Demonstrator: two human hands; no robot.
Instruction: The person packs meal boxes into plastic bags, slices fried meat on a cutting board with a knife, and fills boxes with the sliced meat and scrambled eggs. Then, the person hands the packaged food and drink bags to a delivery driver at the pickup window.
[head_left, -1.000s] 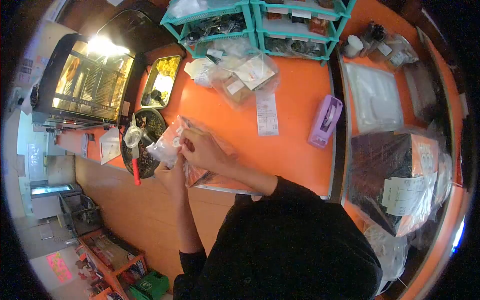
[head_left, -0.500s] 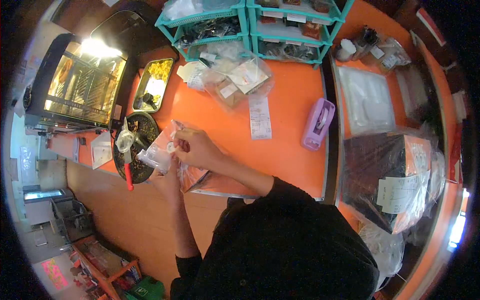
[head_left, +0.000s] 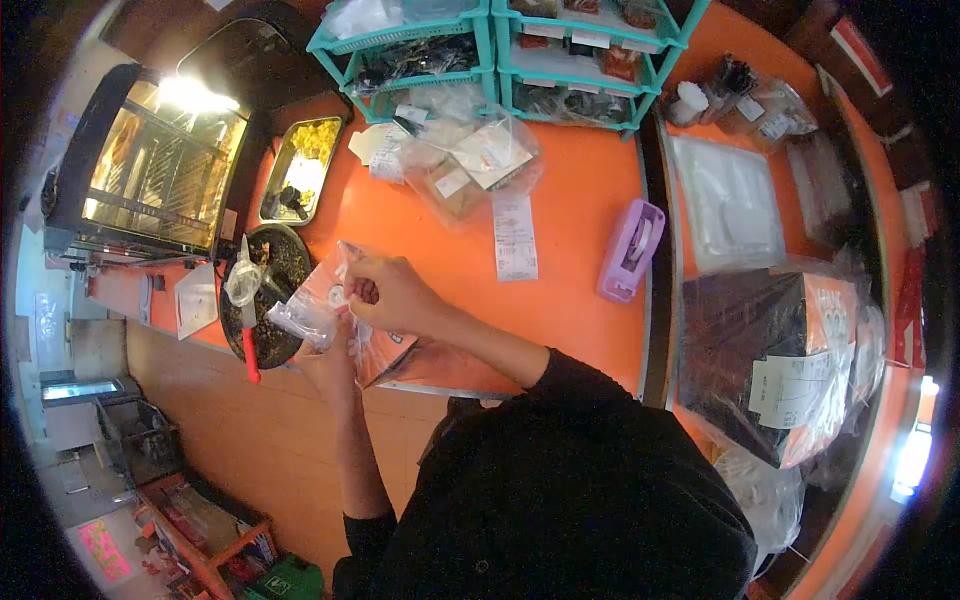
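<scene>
Over the near left part of the counter, both hands work at a clear plastic bag (head_left: 372, 350) with something orange in or behind it. My left hand (head_left: 332, 362) grips the bunched bag from below. My right hand (head_left: 388, 296) is closed in a pinch at the bag's neck, close above the left one; anything small between its fingertips is hidden. A small white round spot shows on the plastic there. Just left of the bag, a knife with a red handle (head_left: 251, 355) lies across a round dark pan (head_left: 285, 255), with crumpled clear plastic on it.
A lit food warmer (head_left: 165, 165) and a metal tray (head_left: 272, 205) of yellow food stand left. Behind lie a packed bag (head_left: 470, 165) and a receipt (head_left: 515, 240). A purple tape dispenser (head_left: 630, 250), a large wrapped box (head_left: 740, 350) and teal racks (head_left: 495, 60) stand right and back.
The right-hand fingers have shifted slightly at the bag's neck. Both hands still hold the bag in nearly the same place, and the view has moved a little.
</scene>
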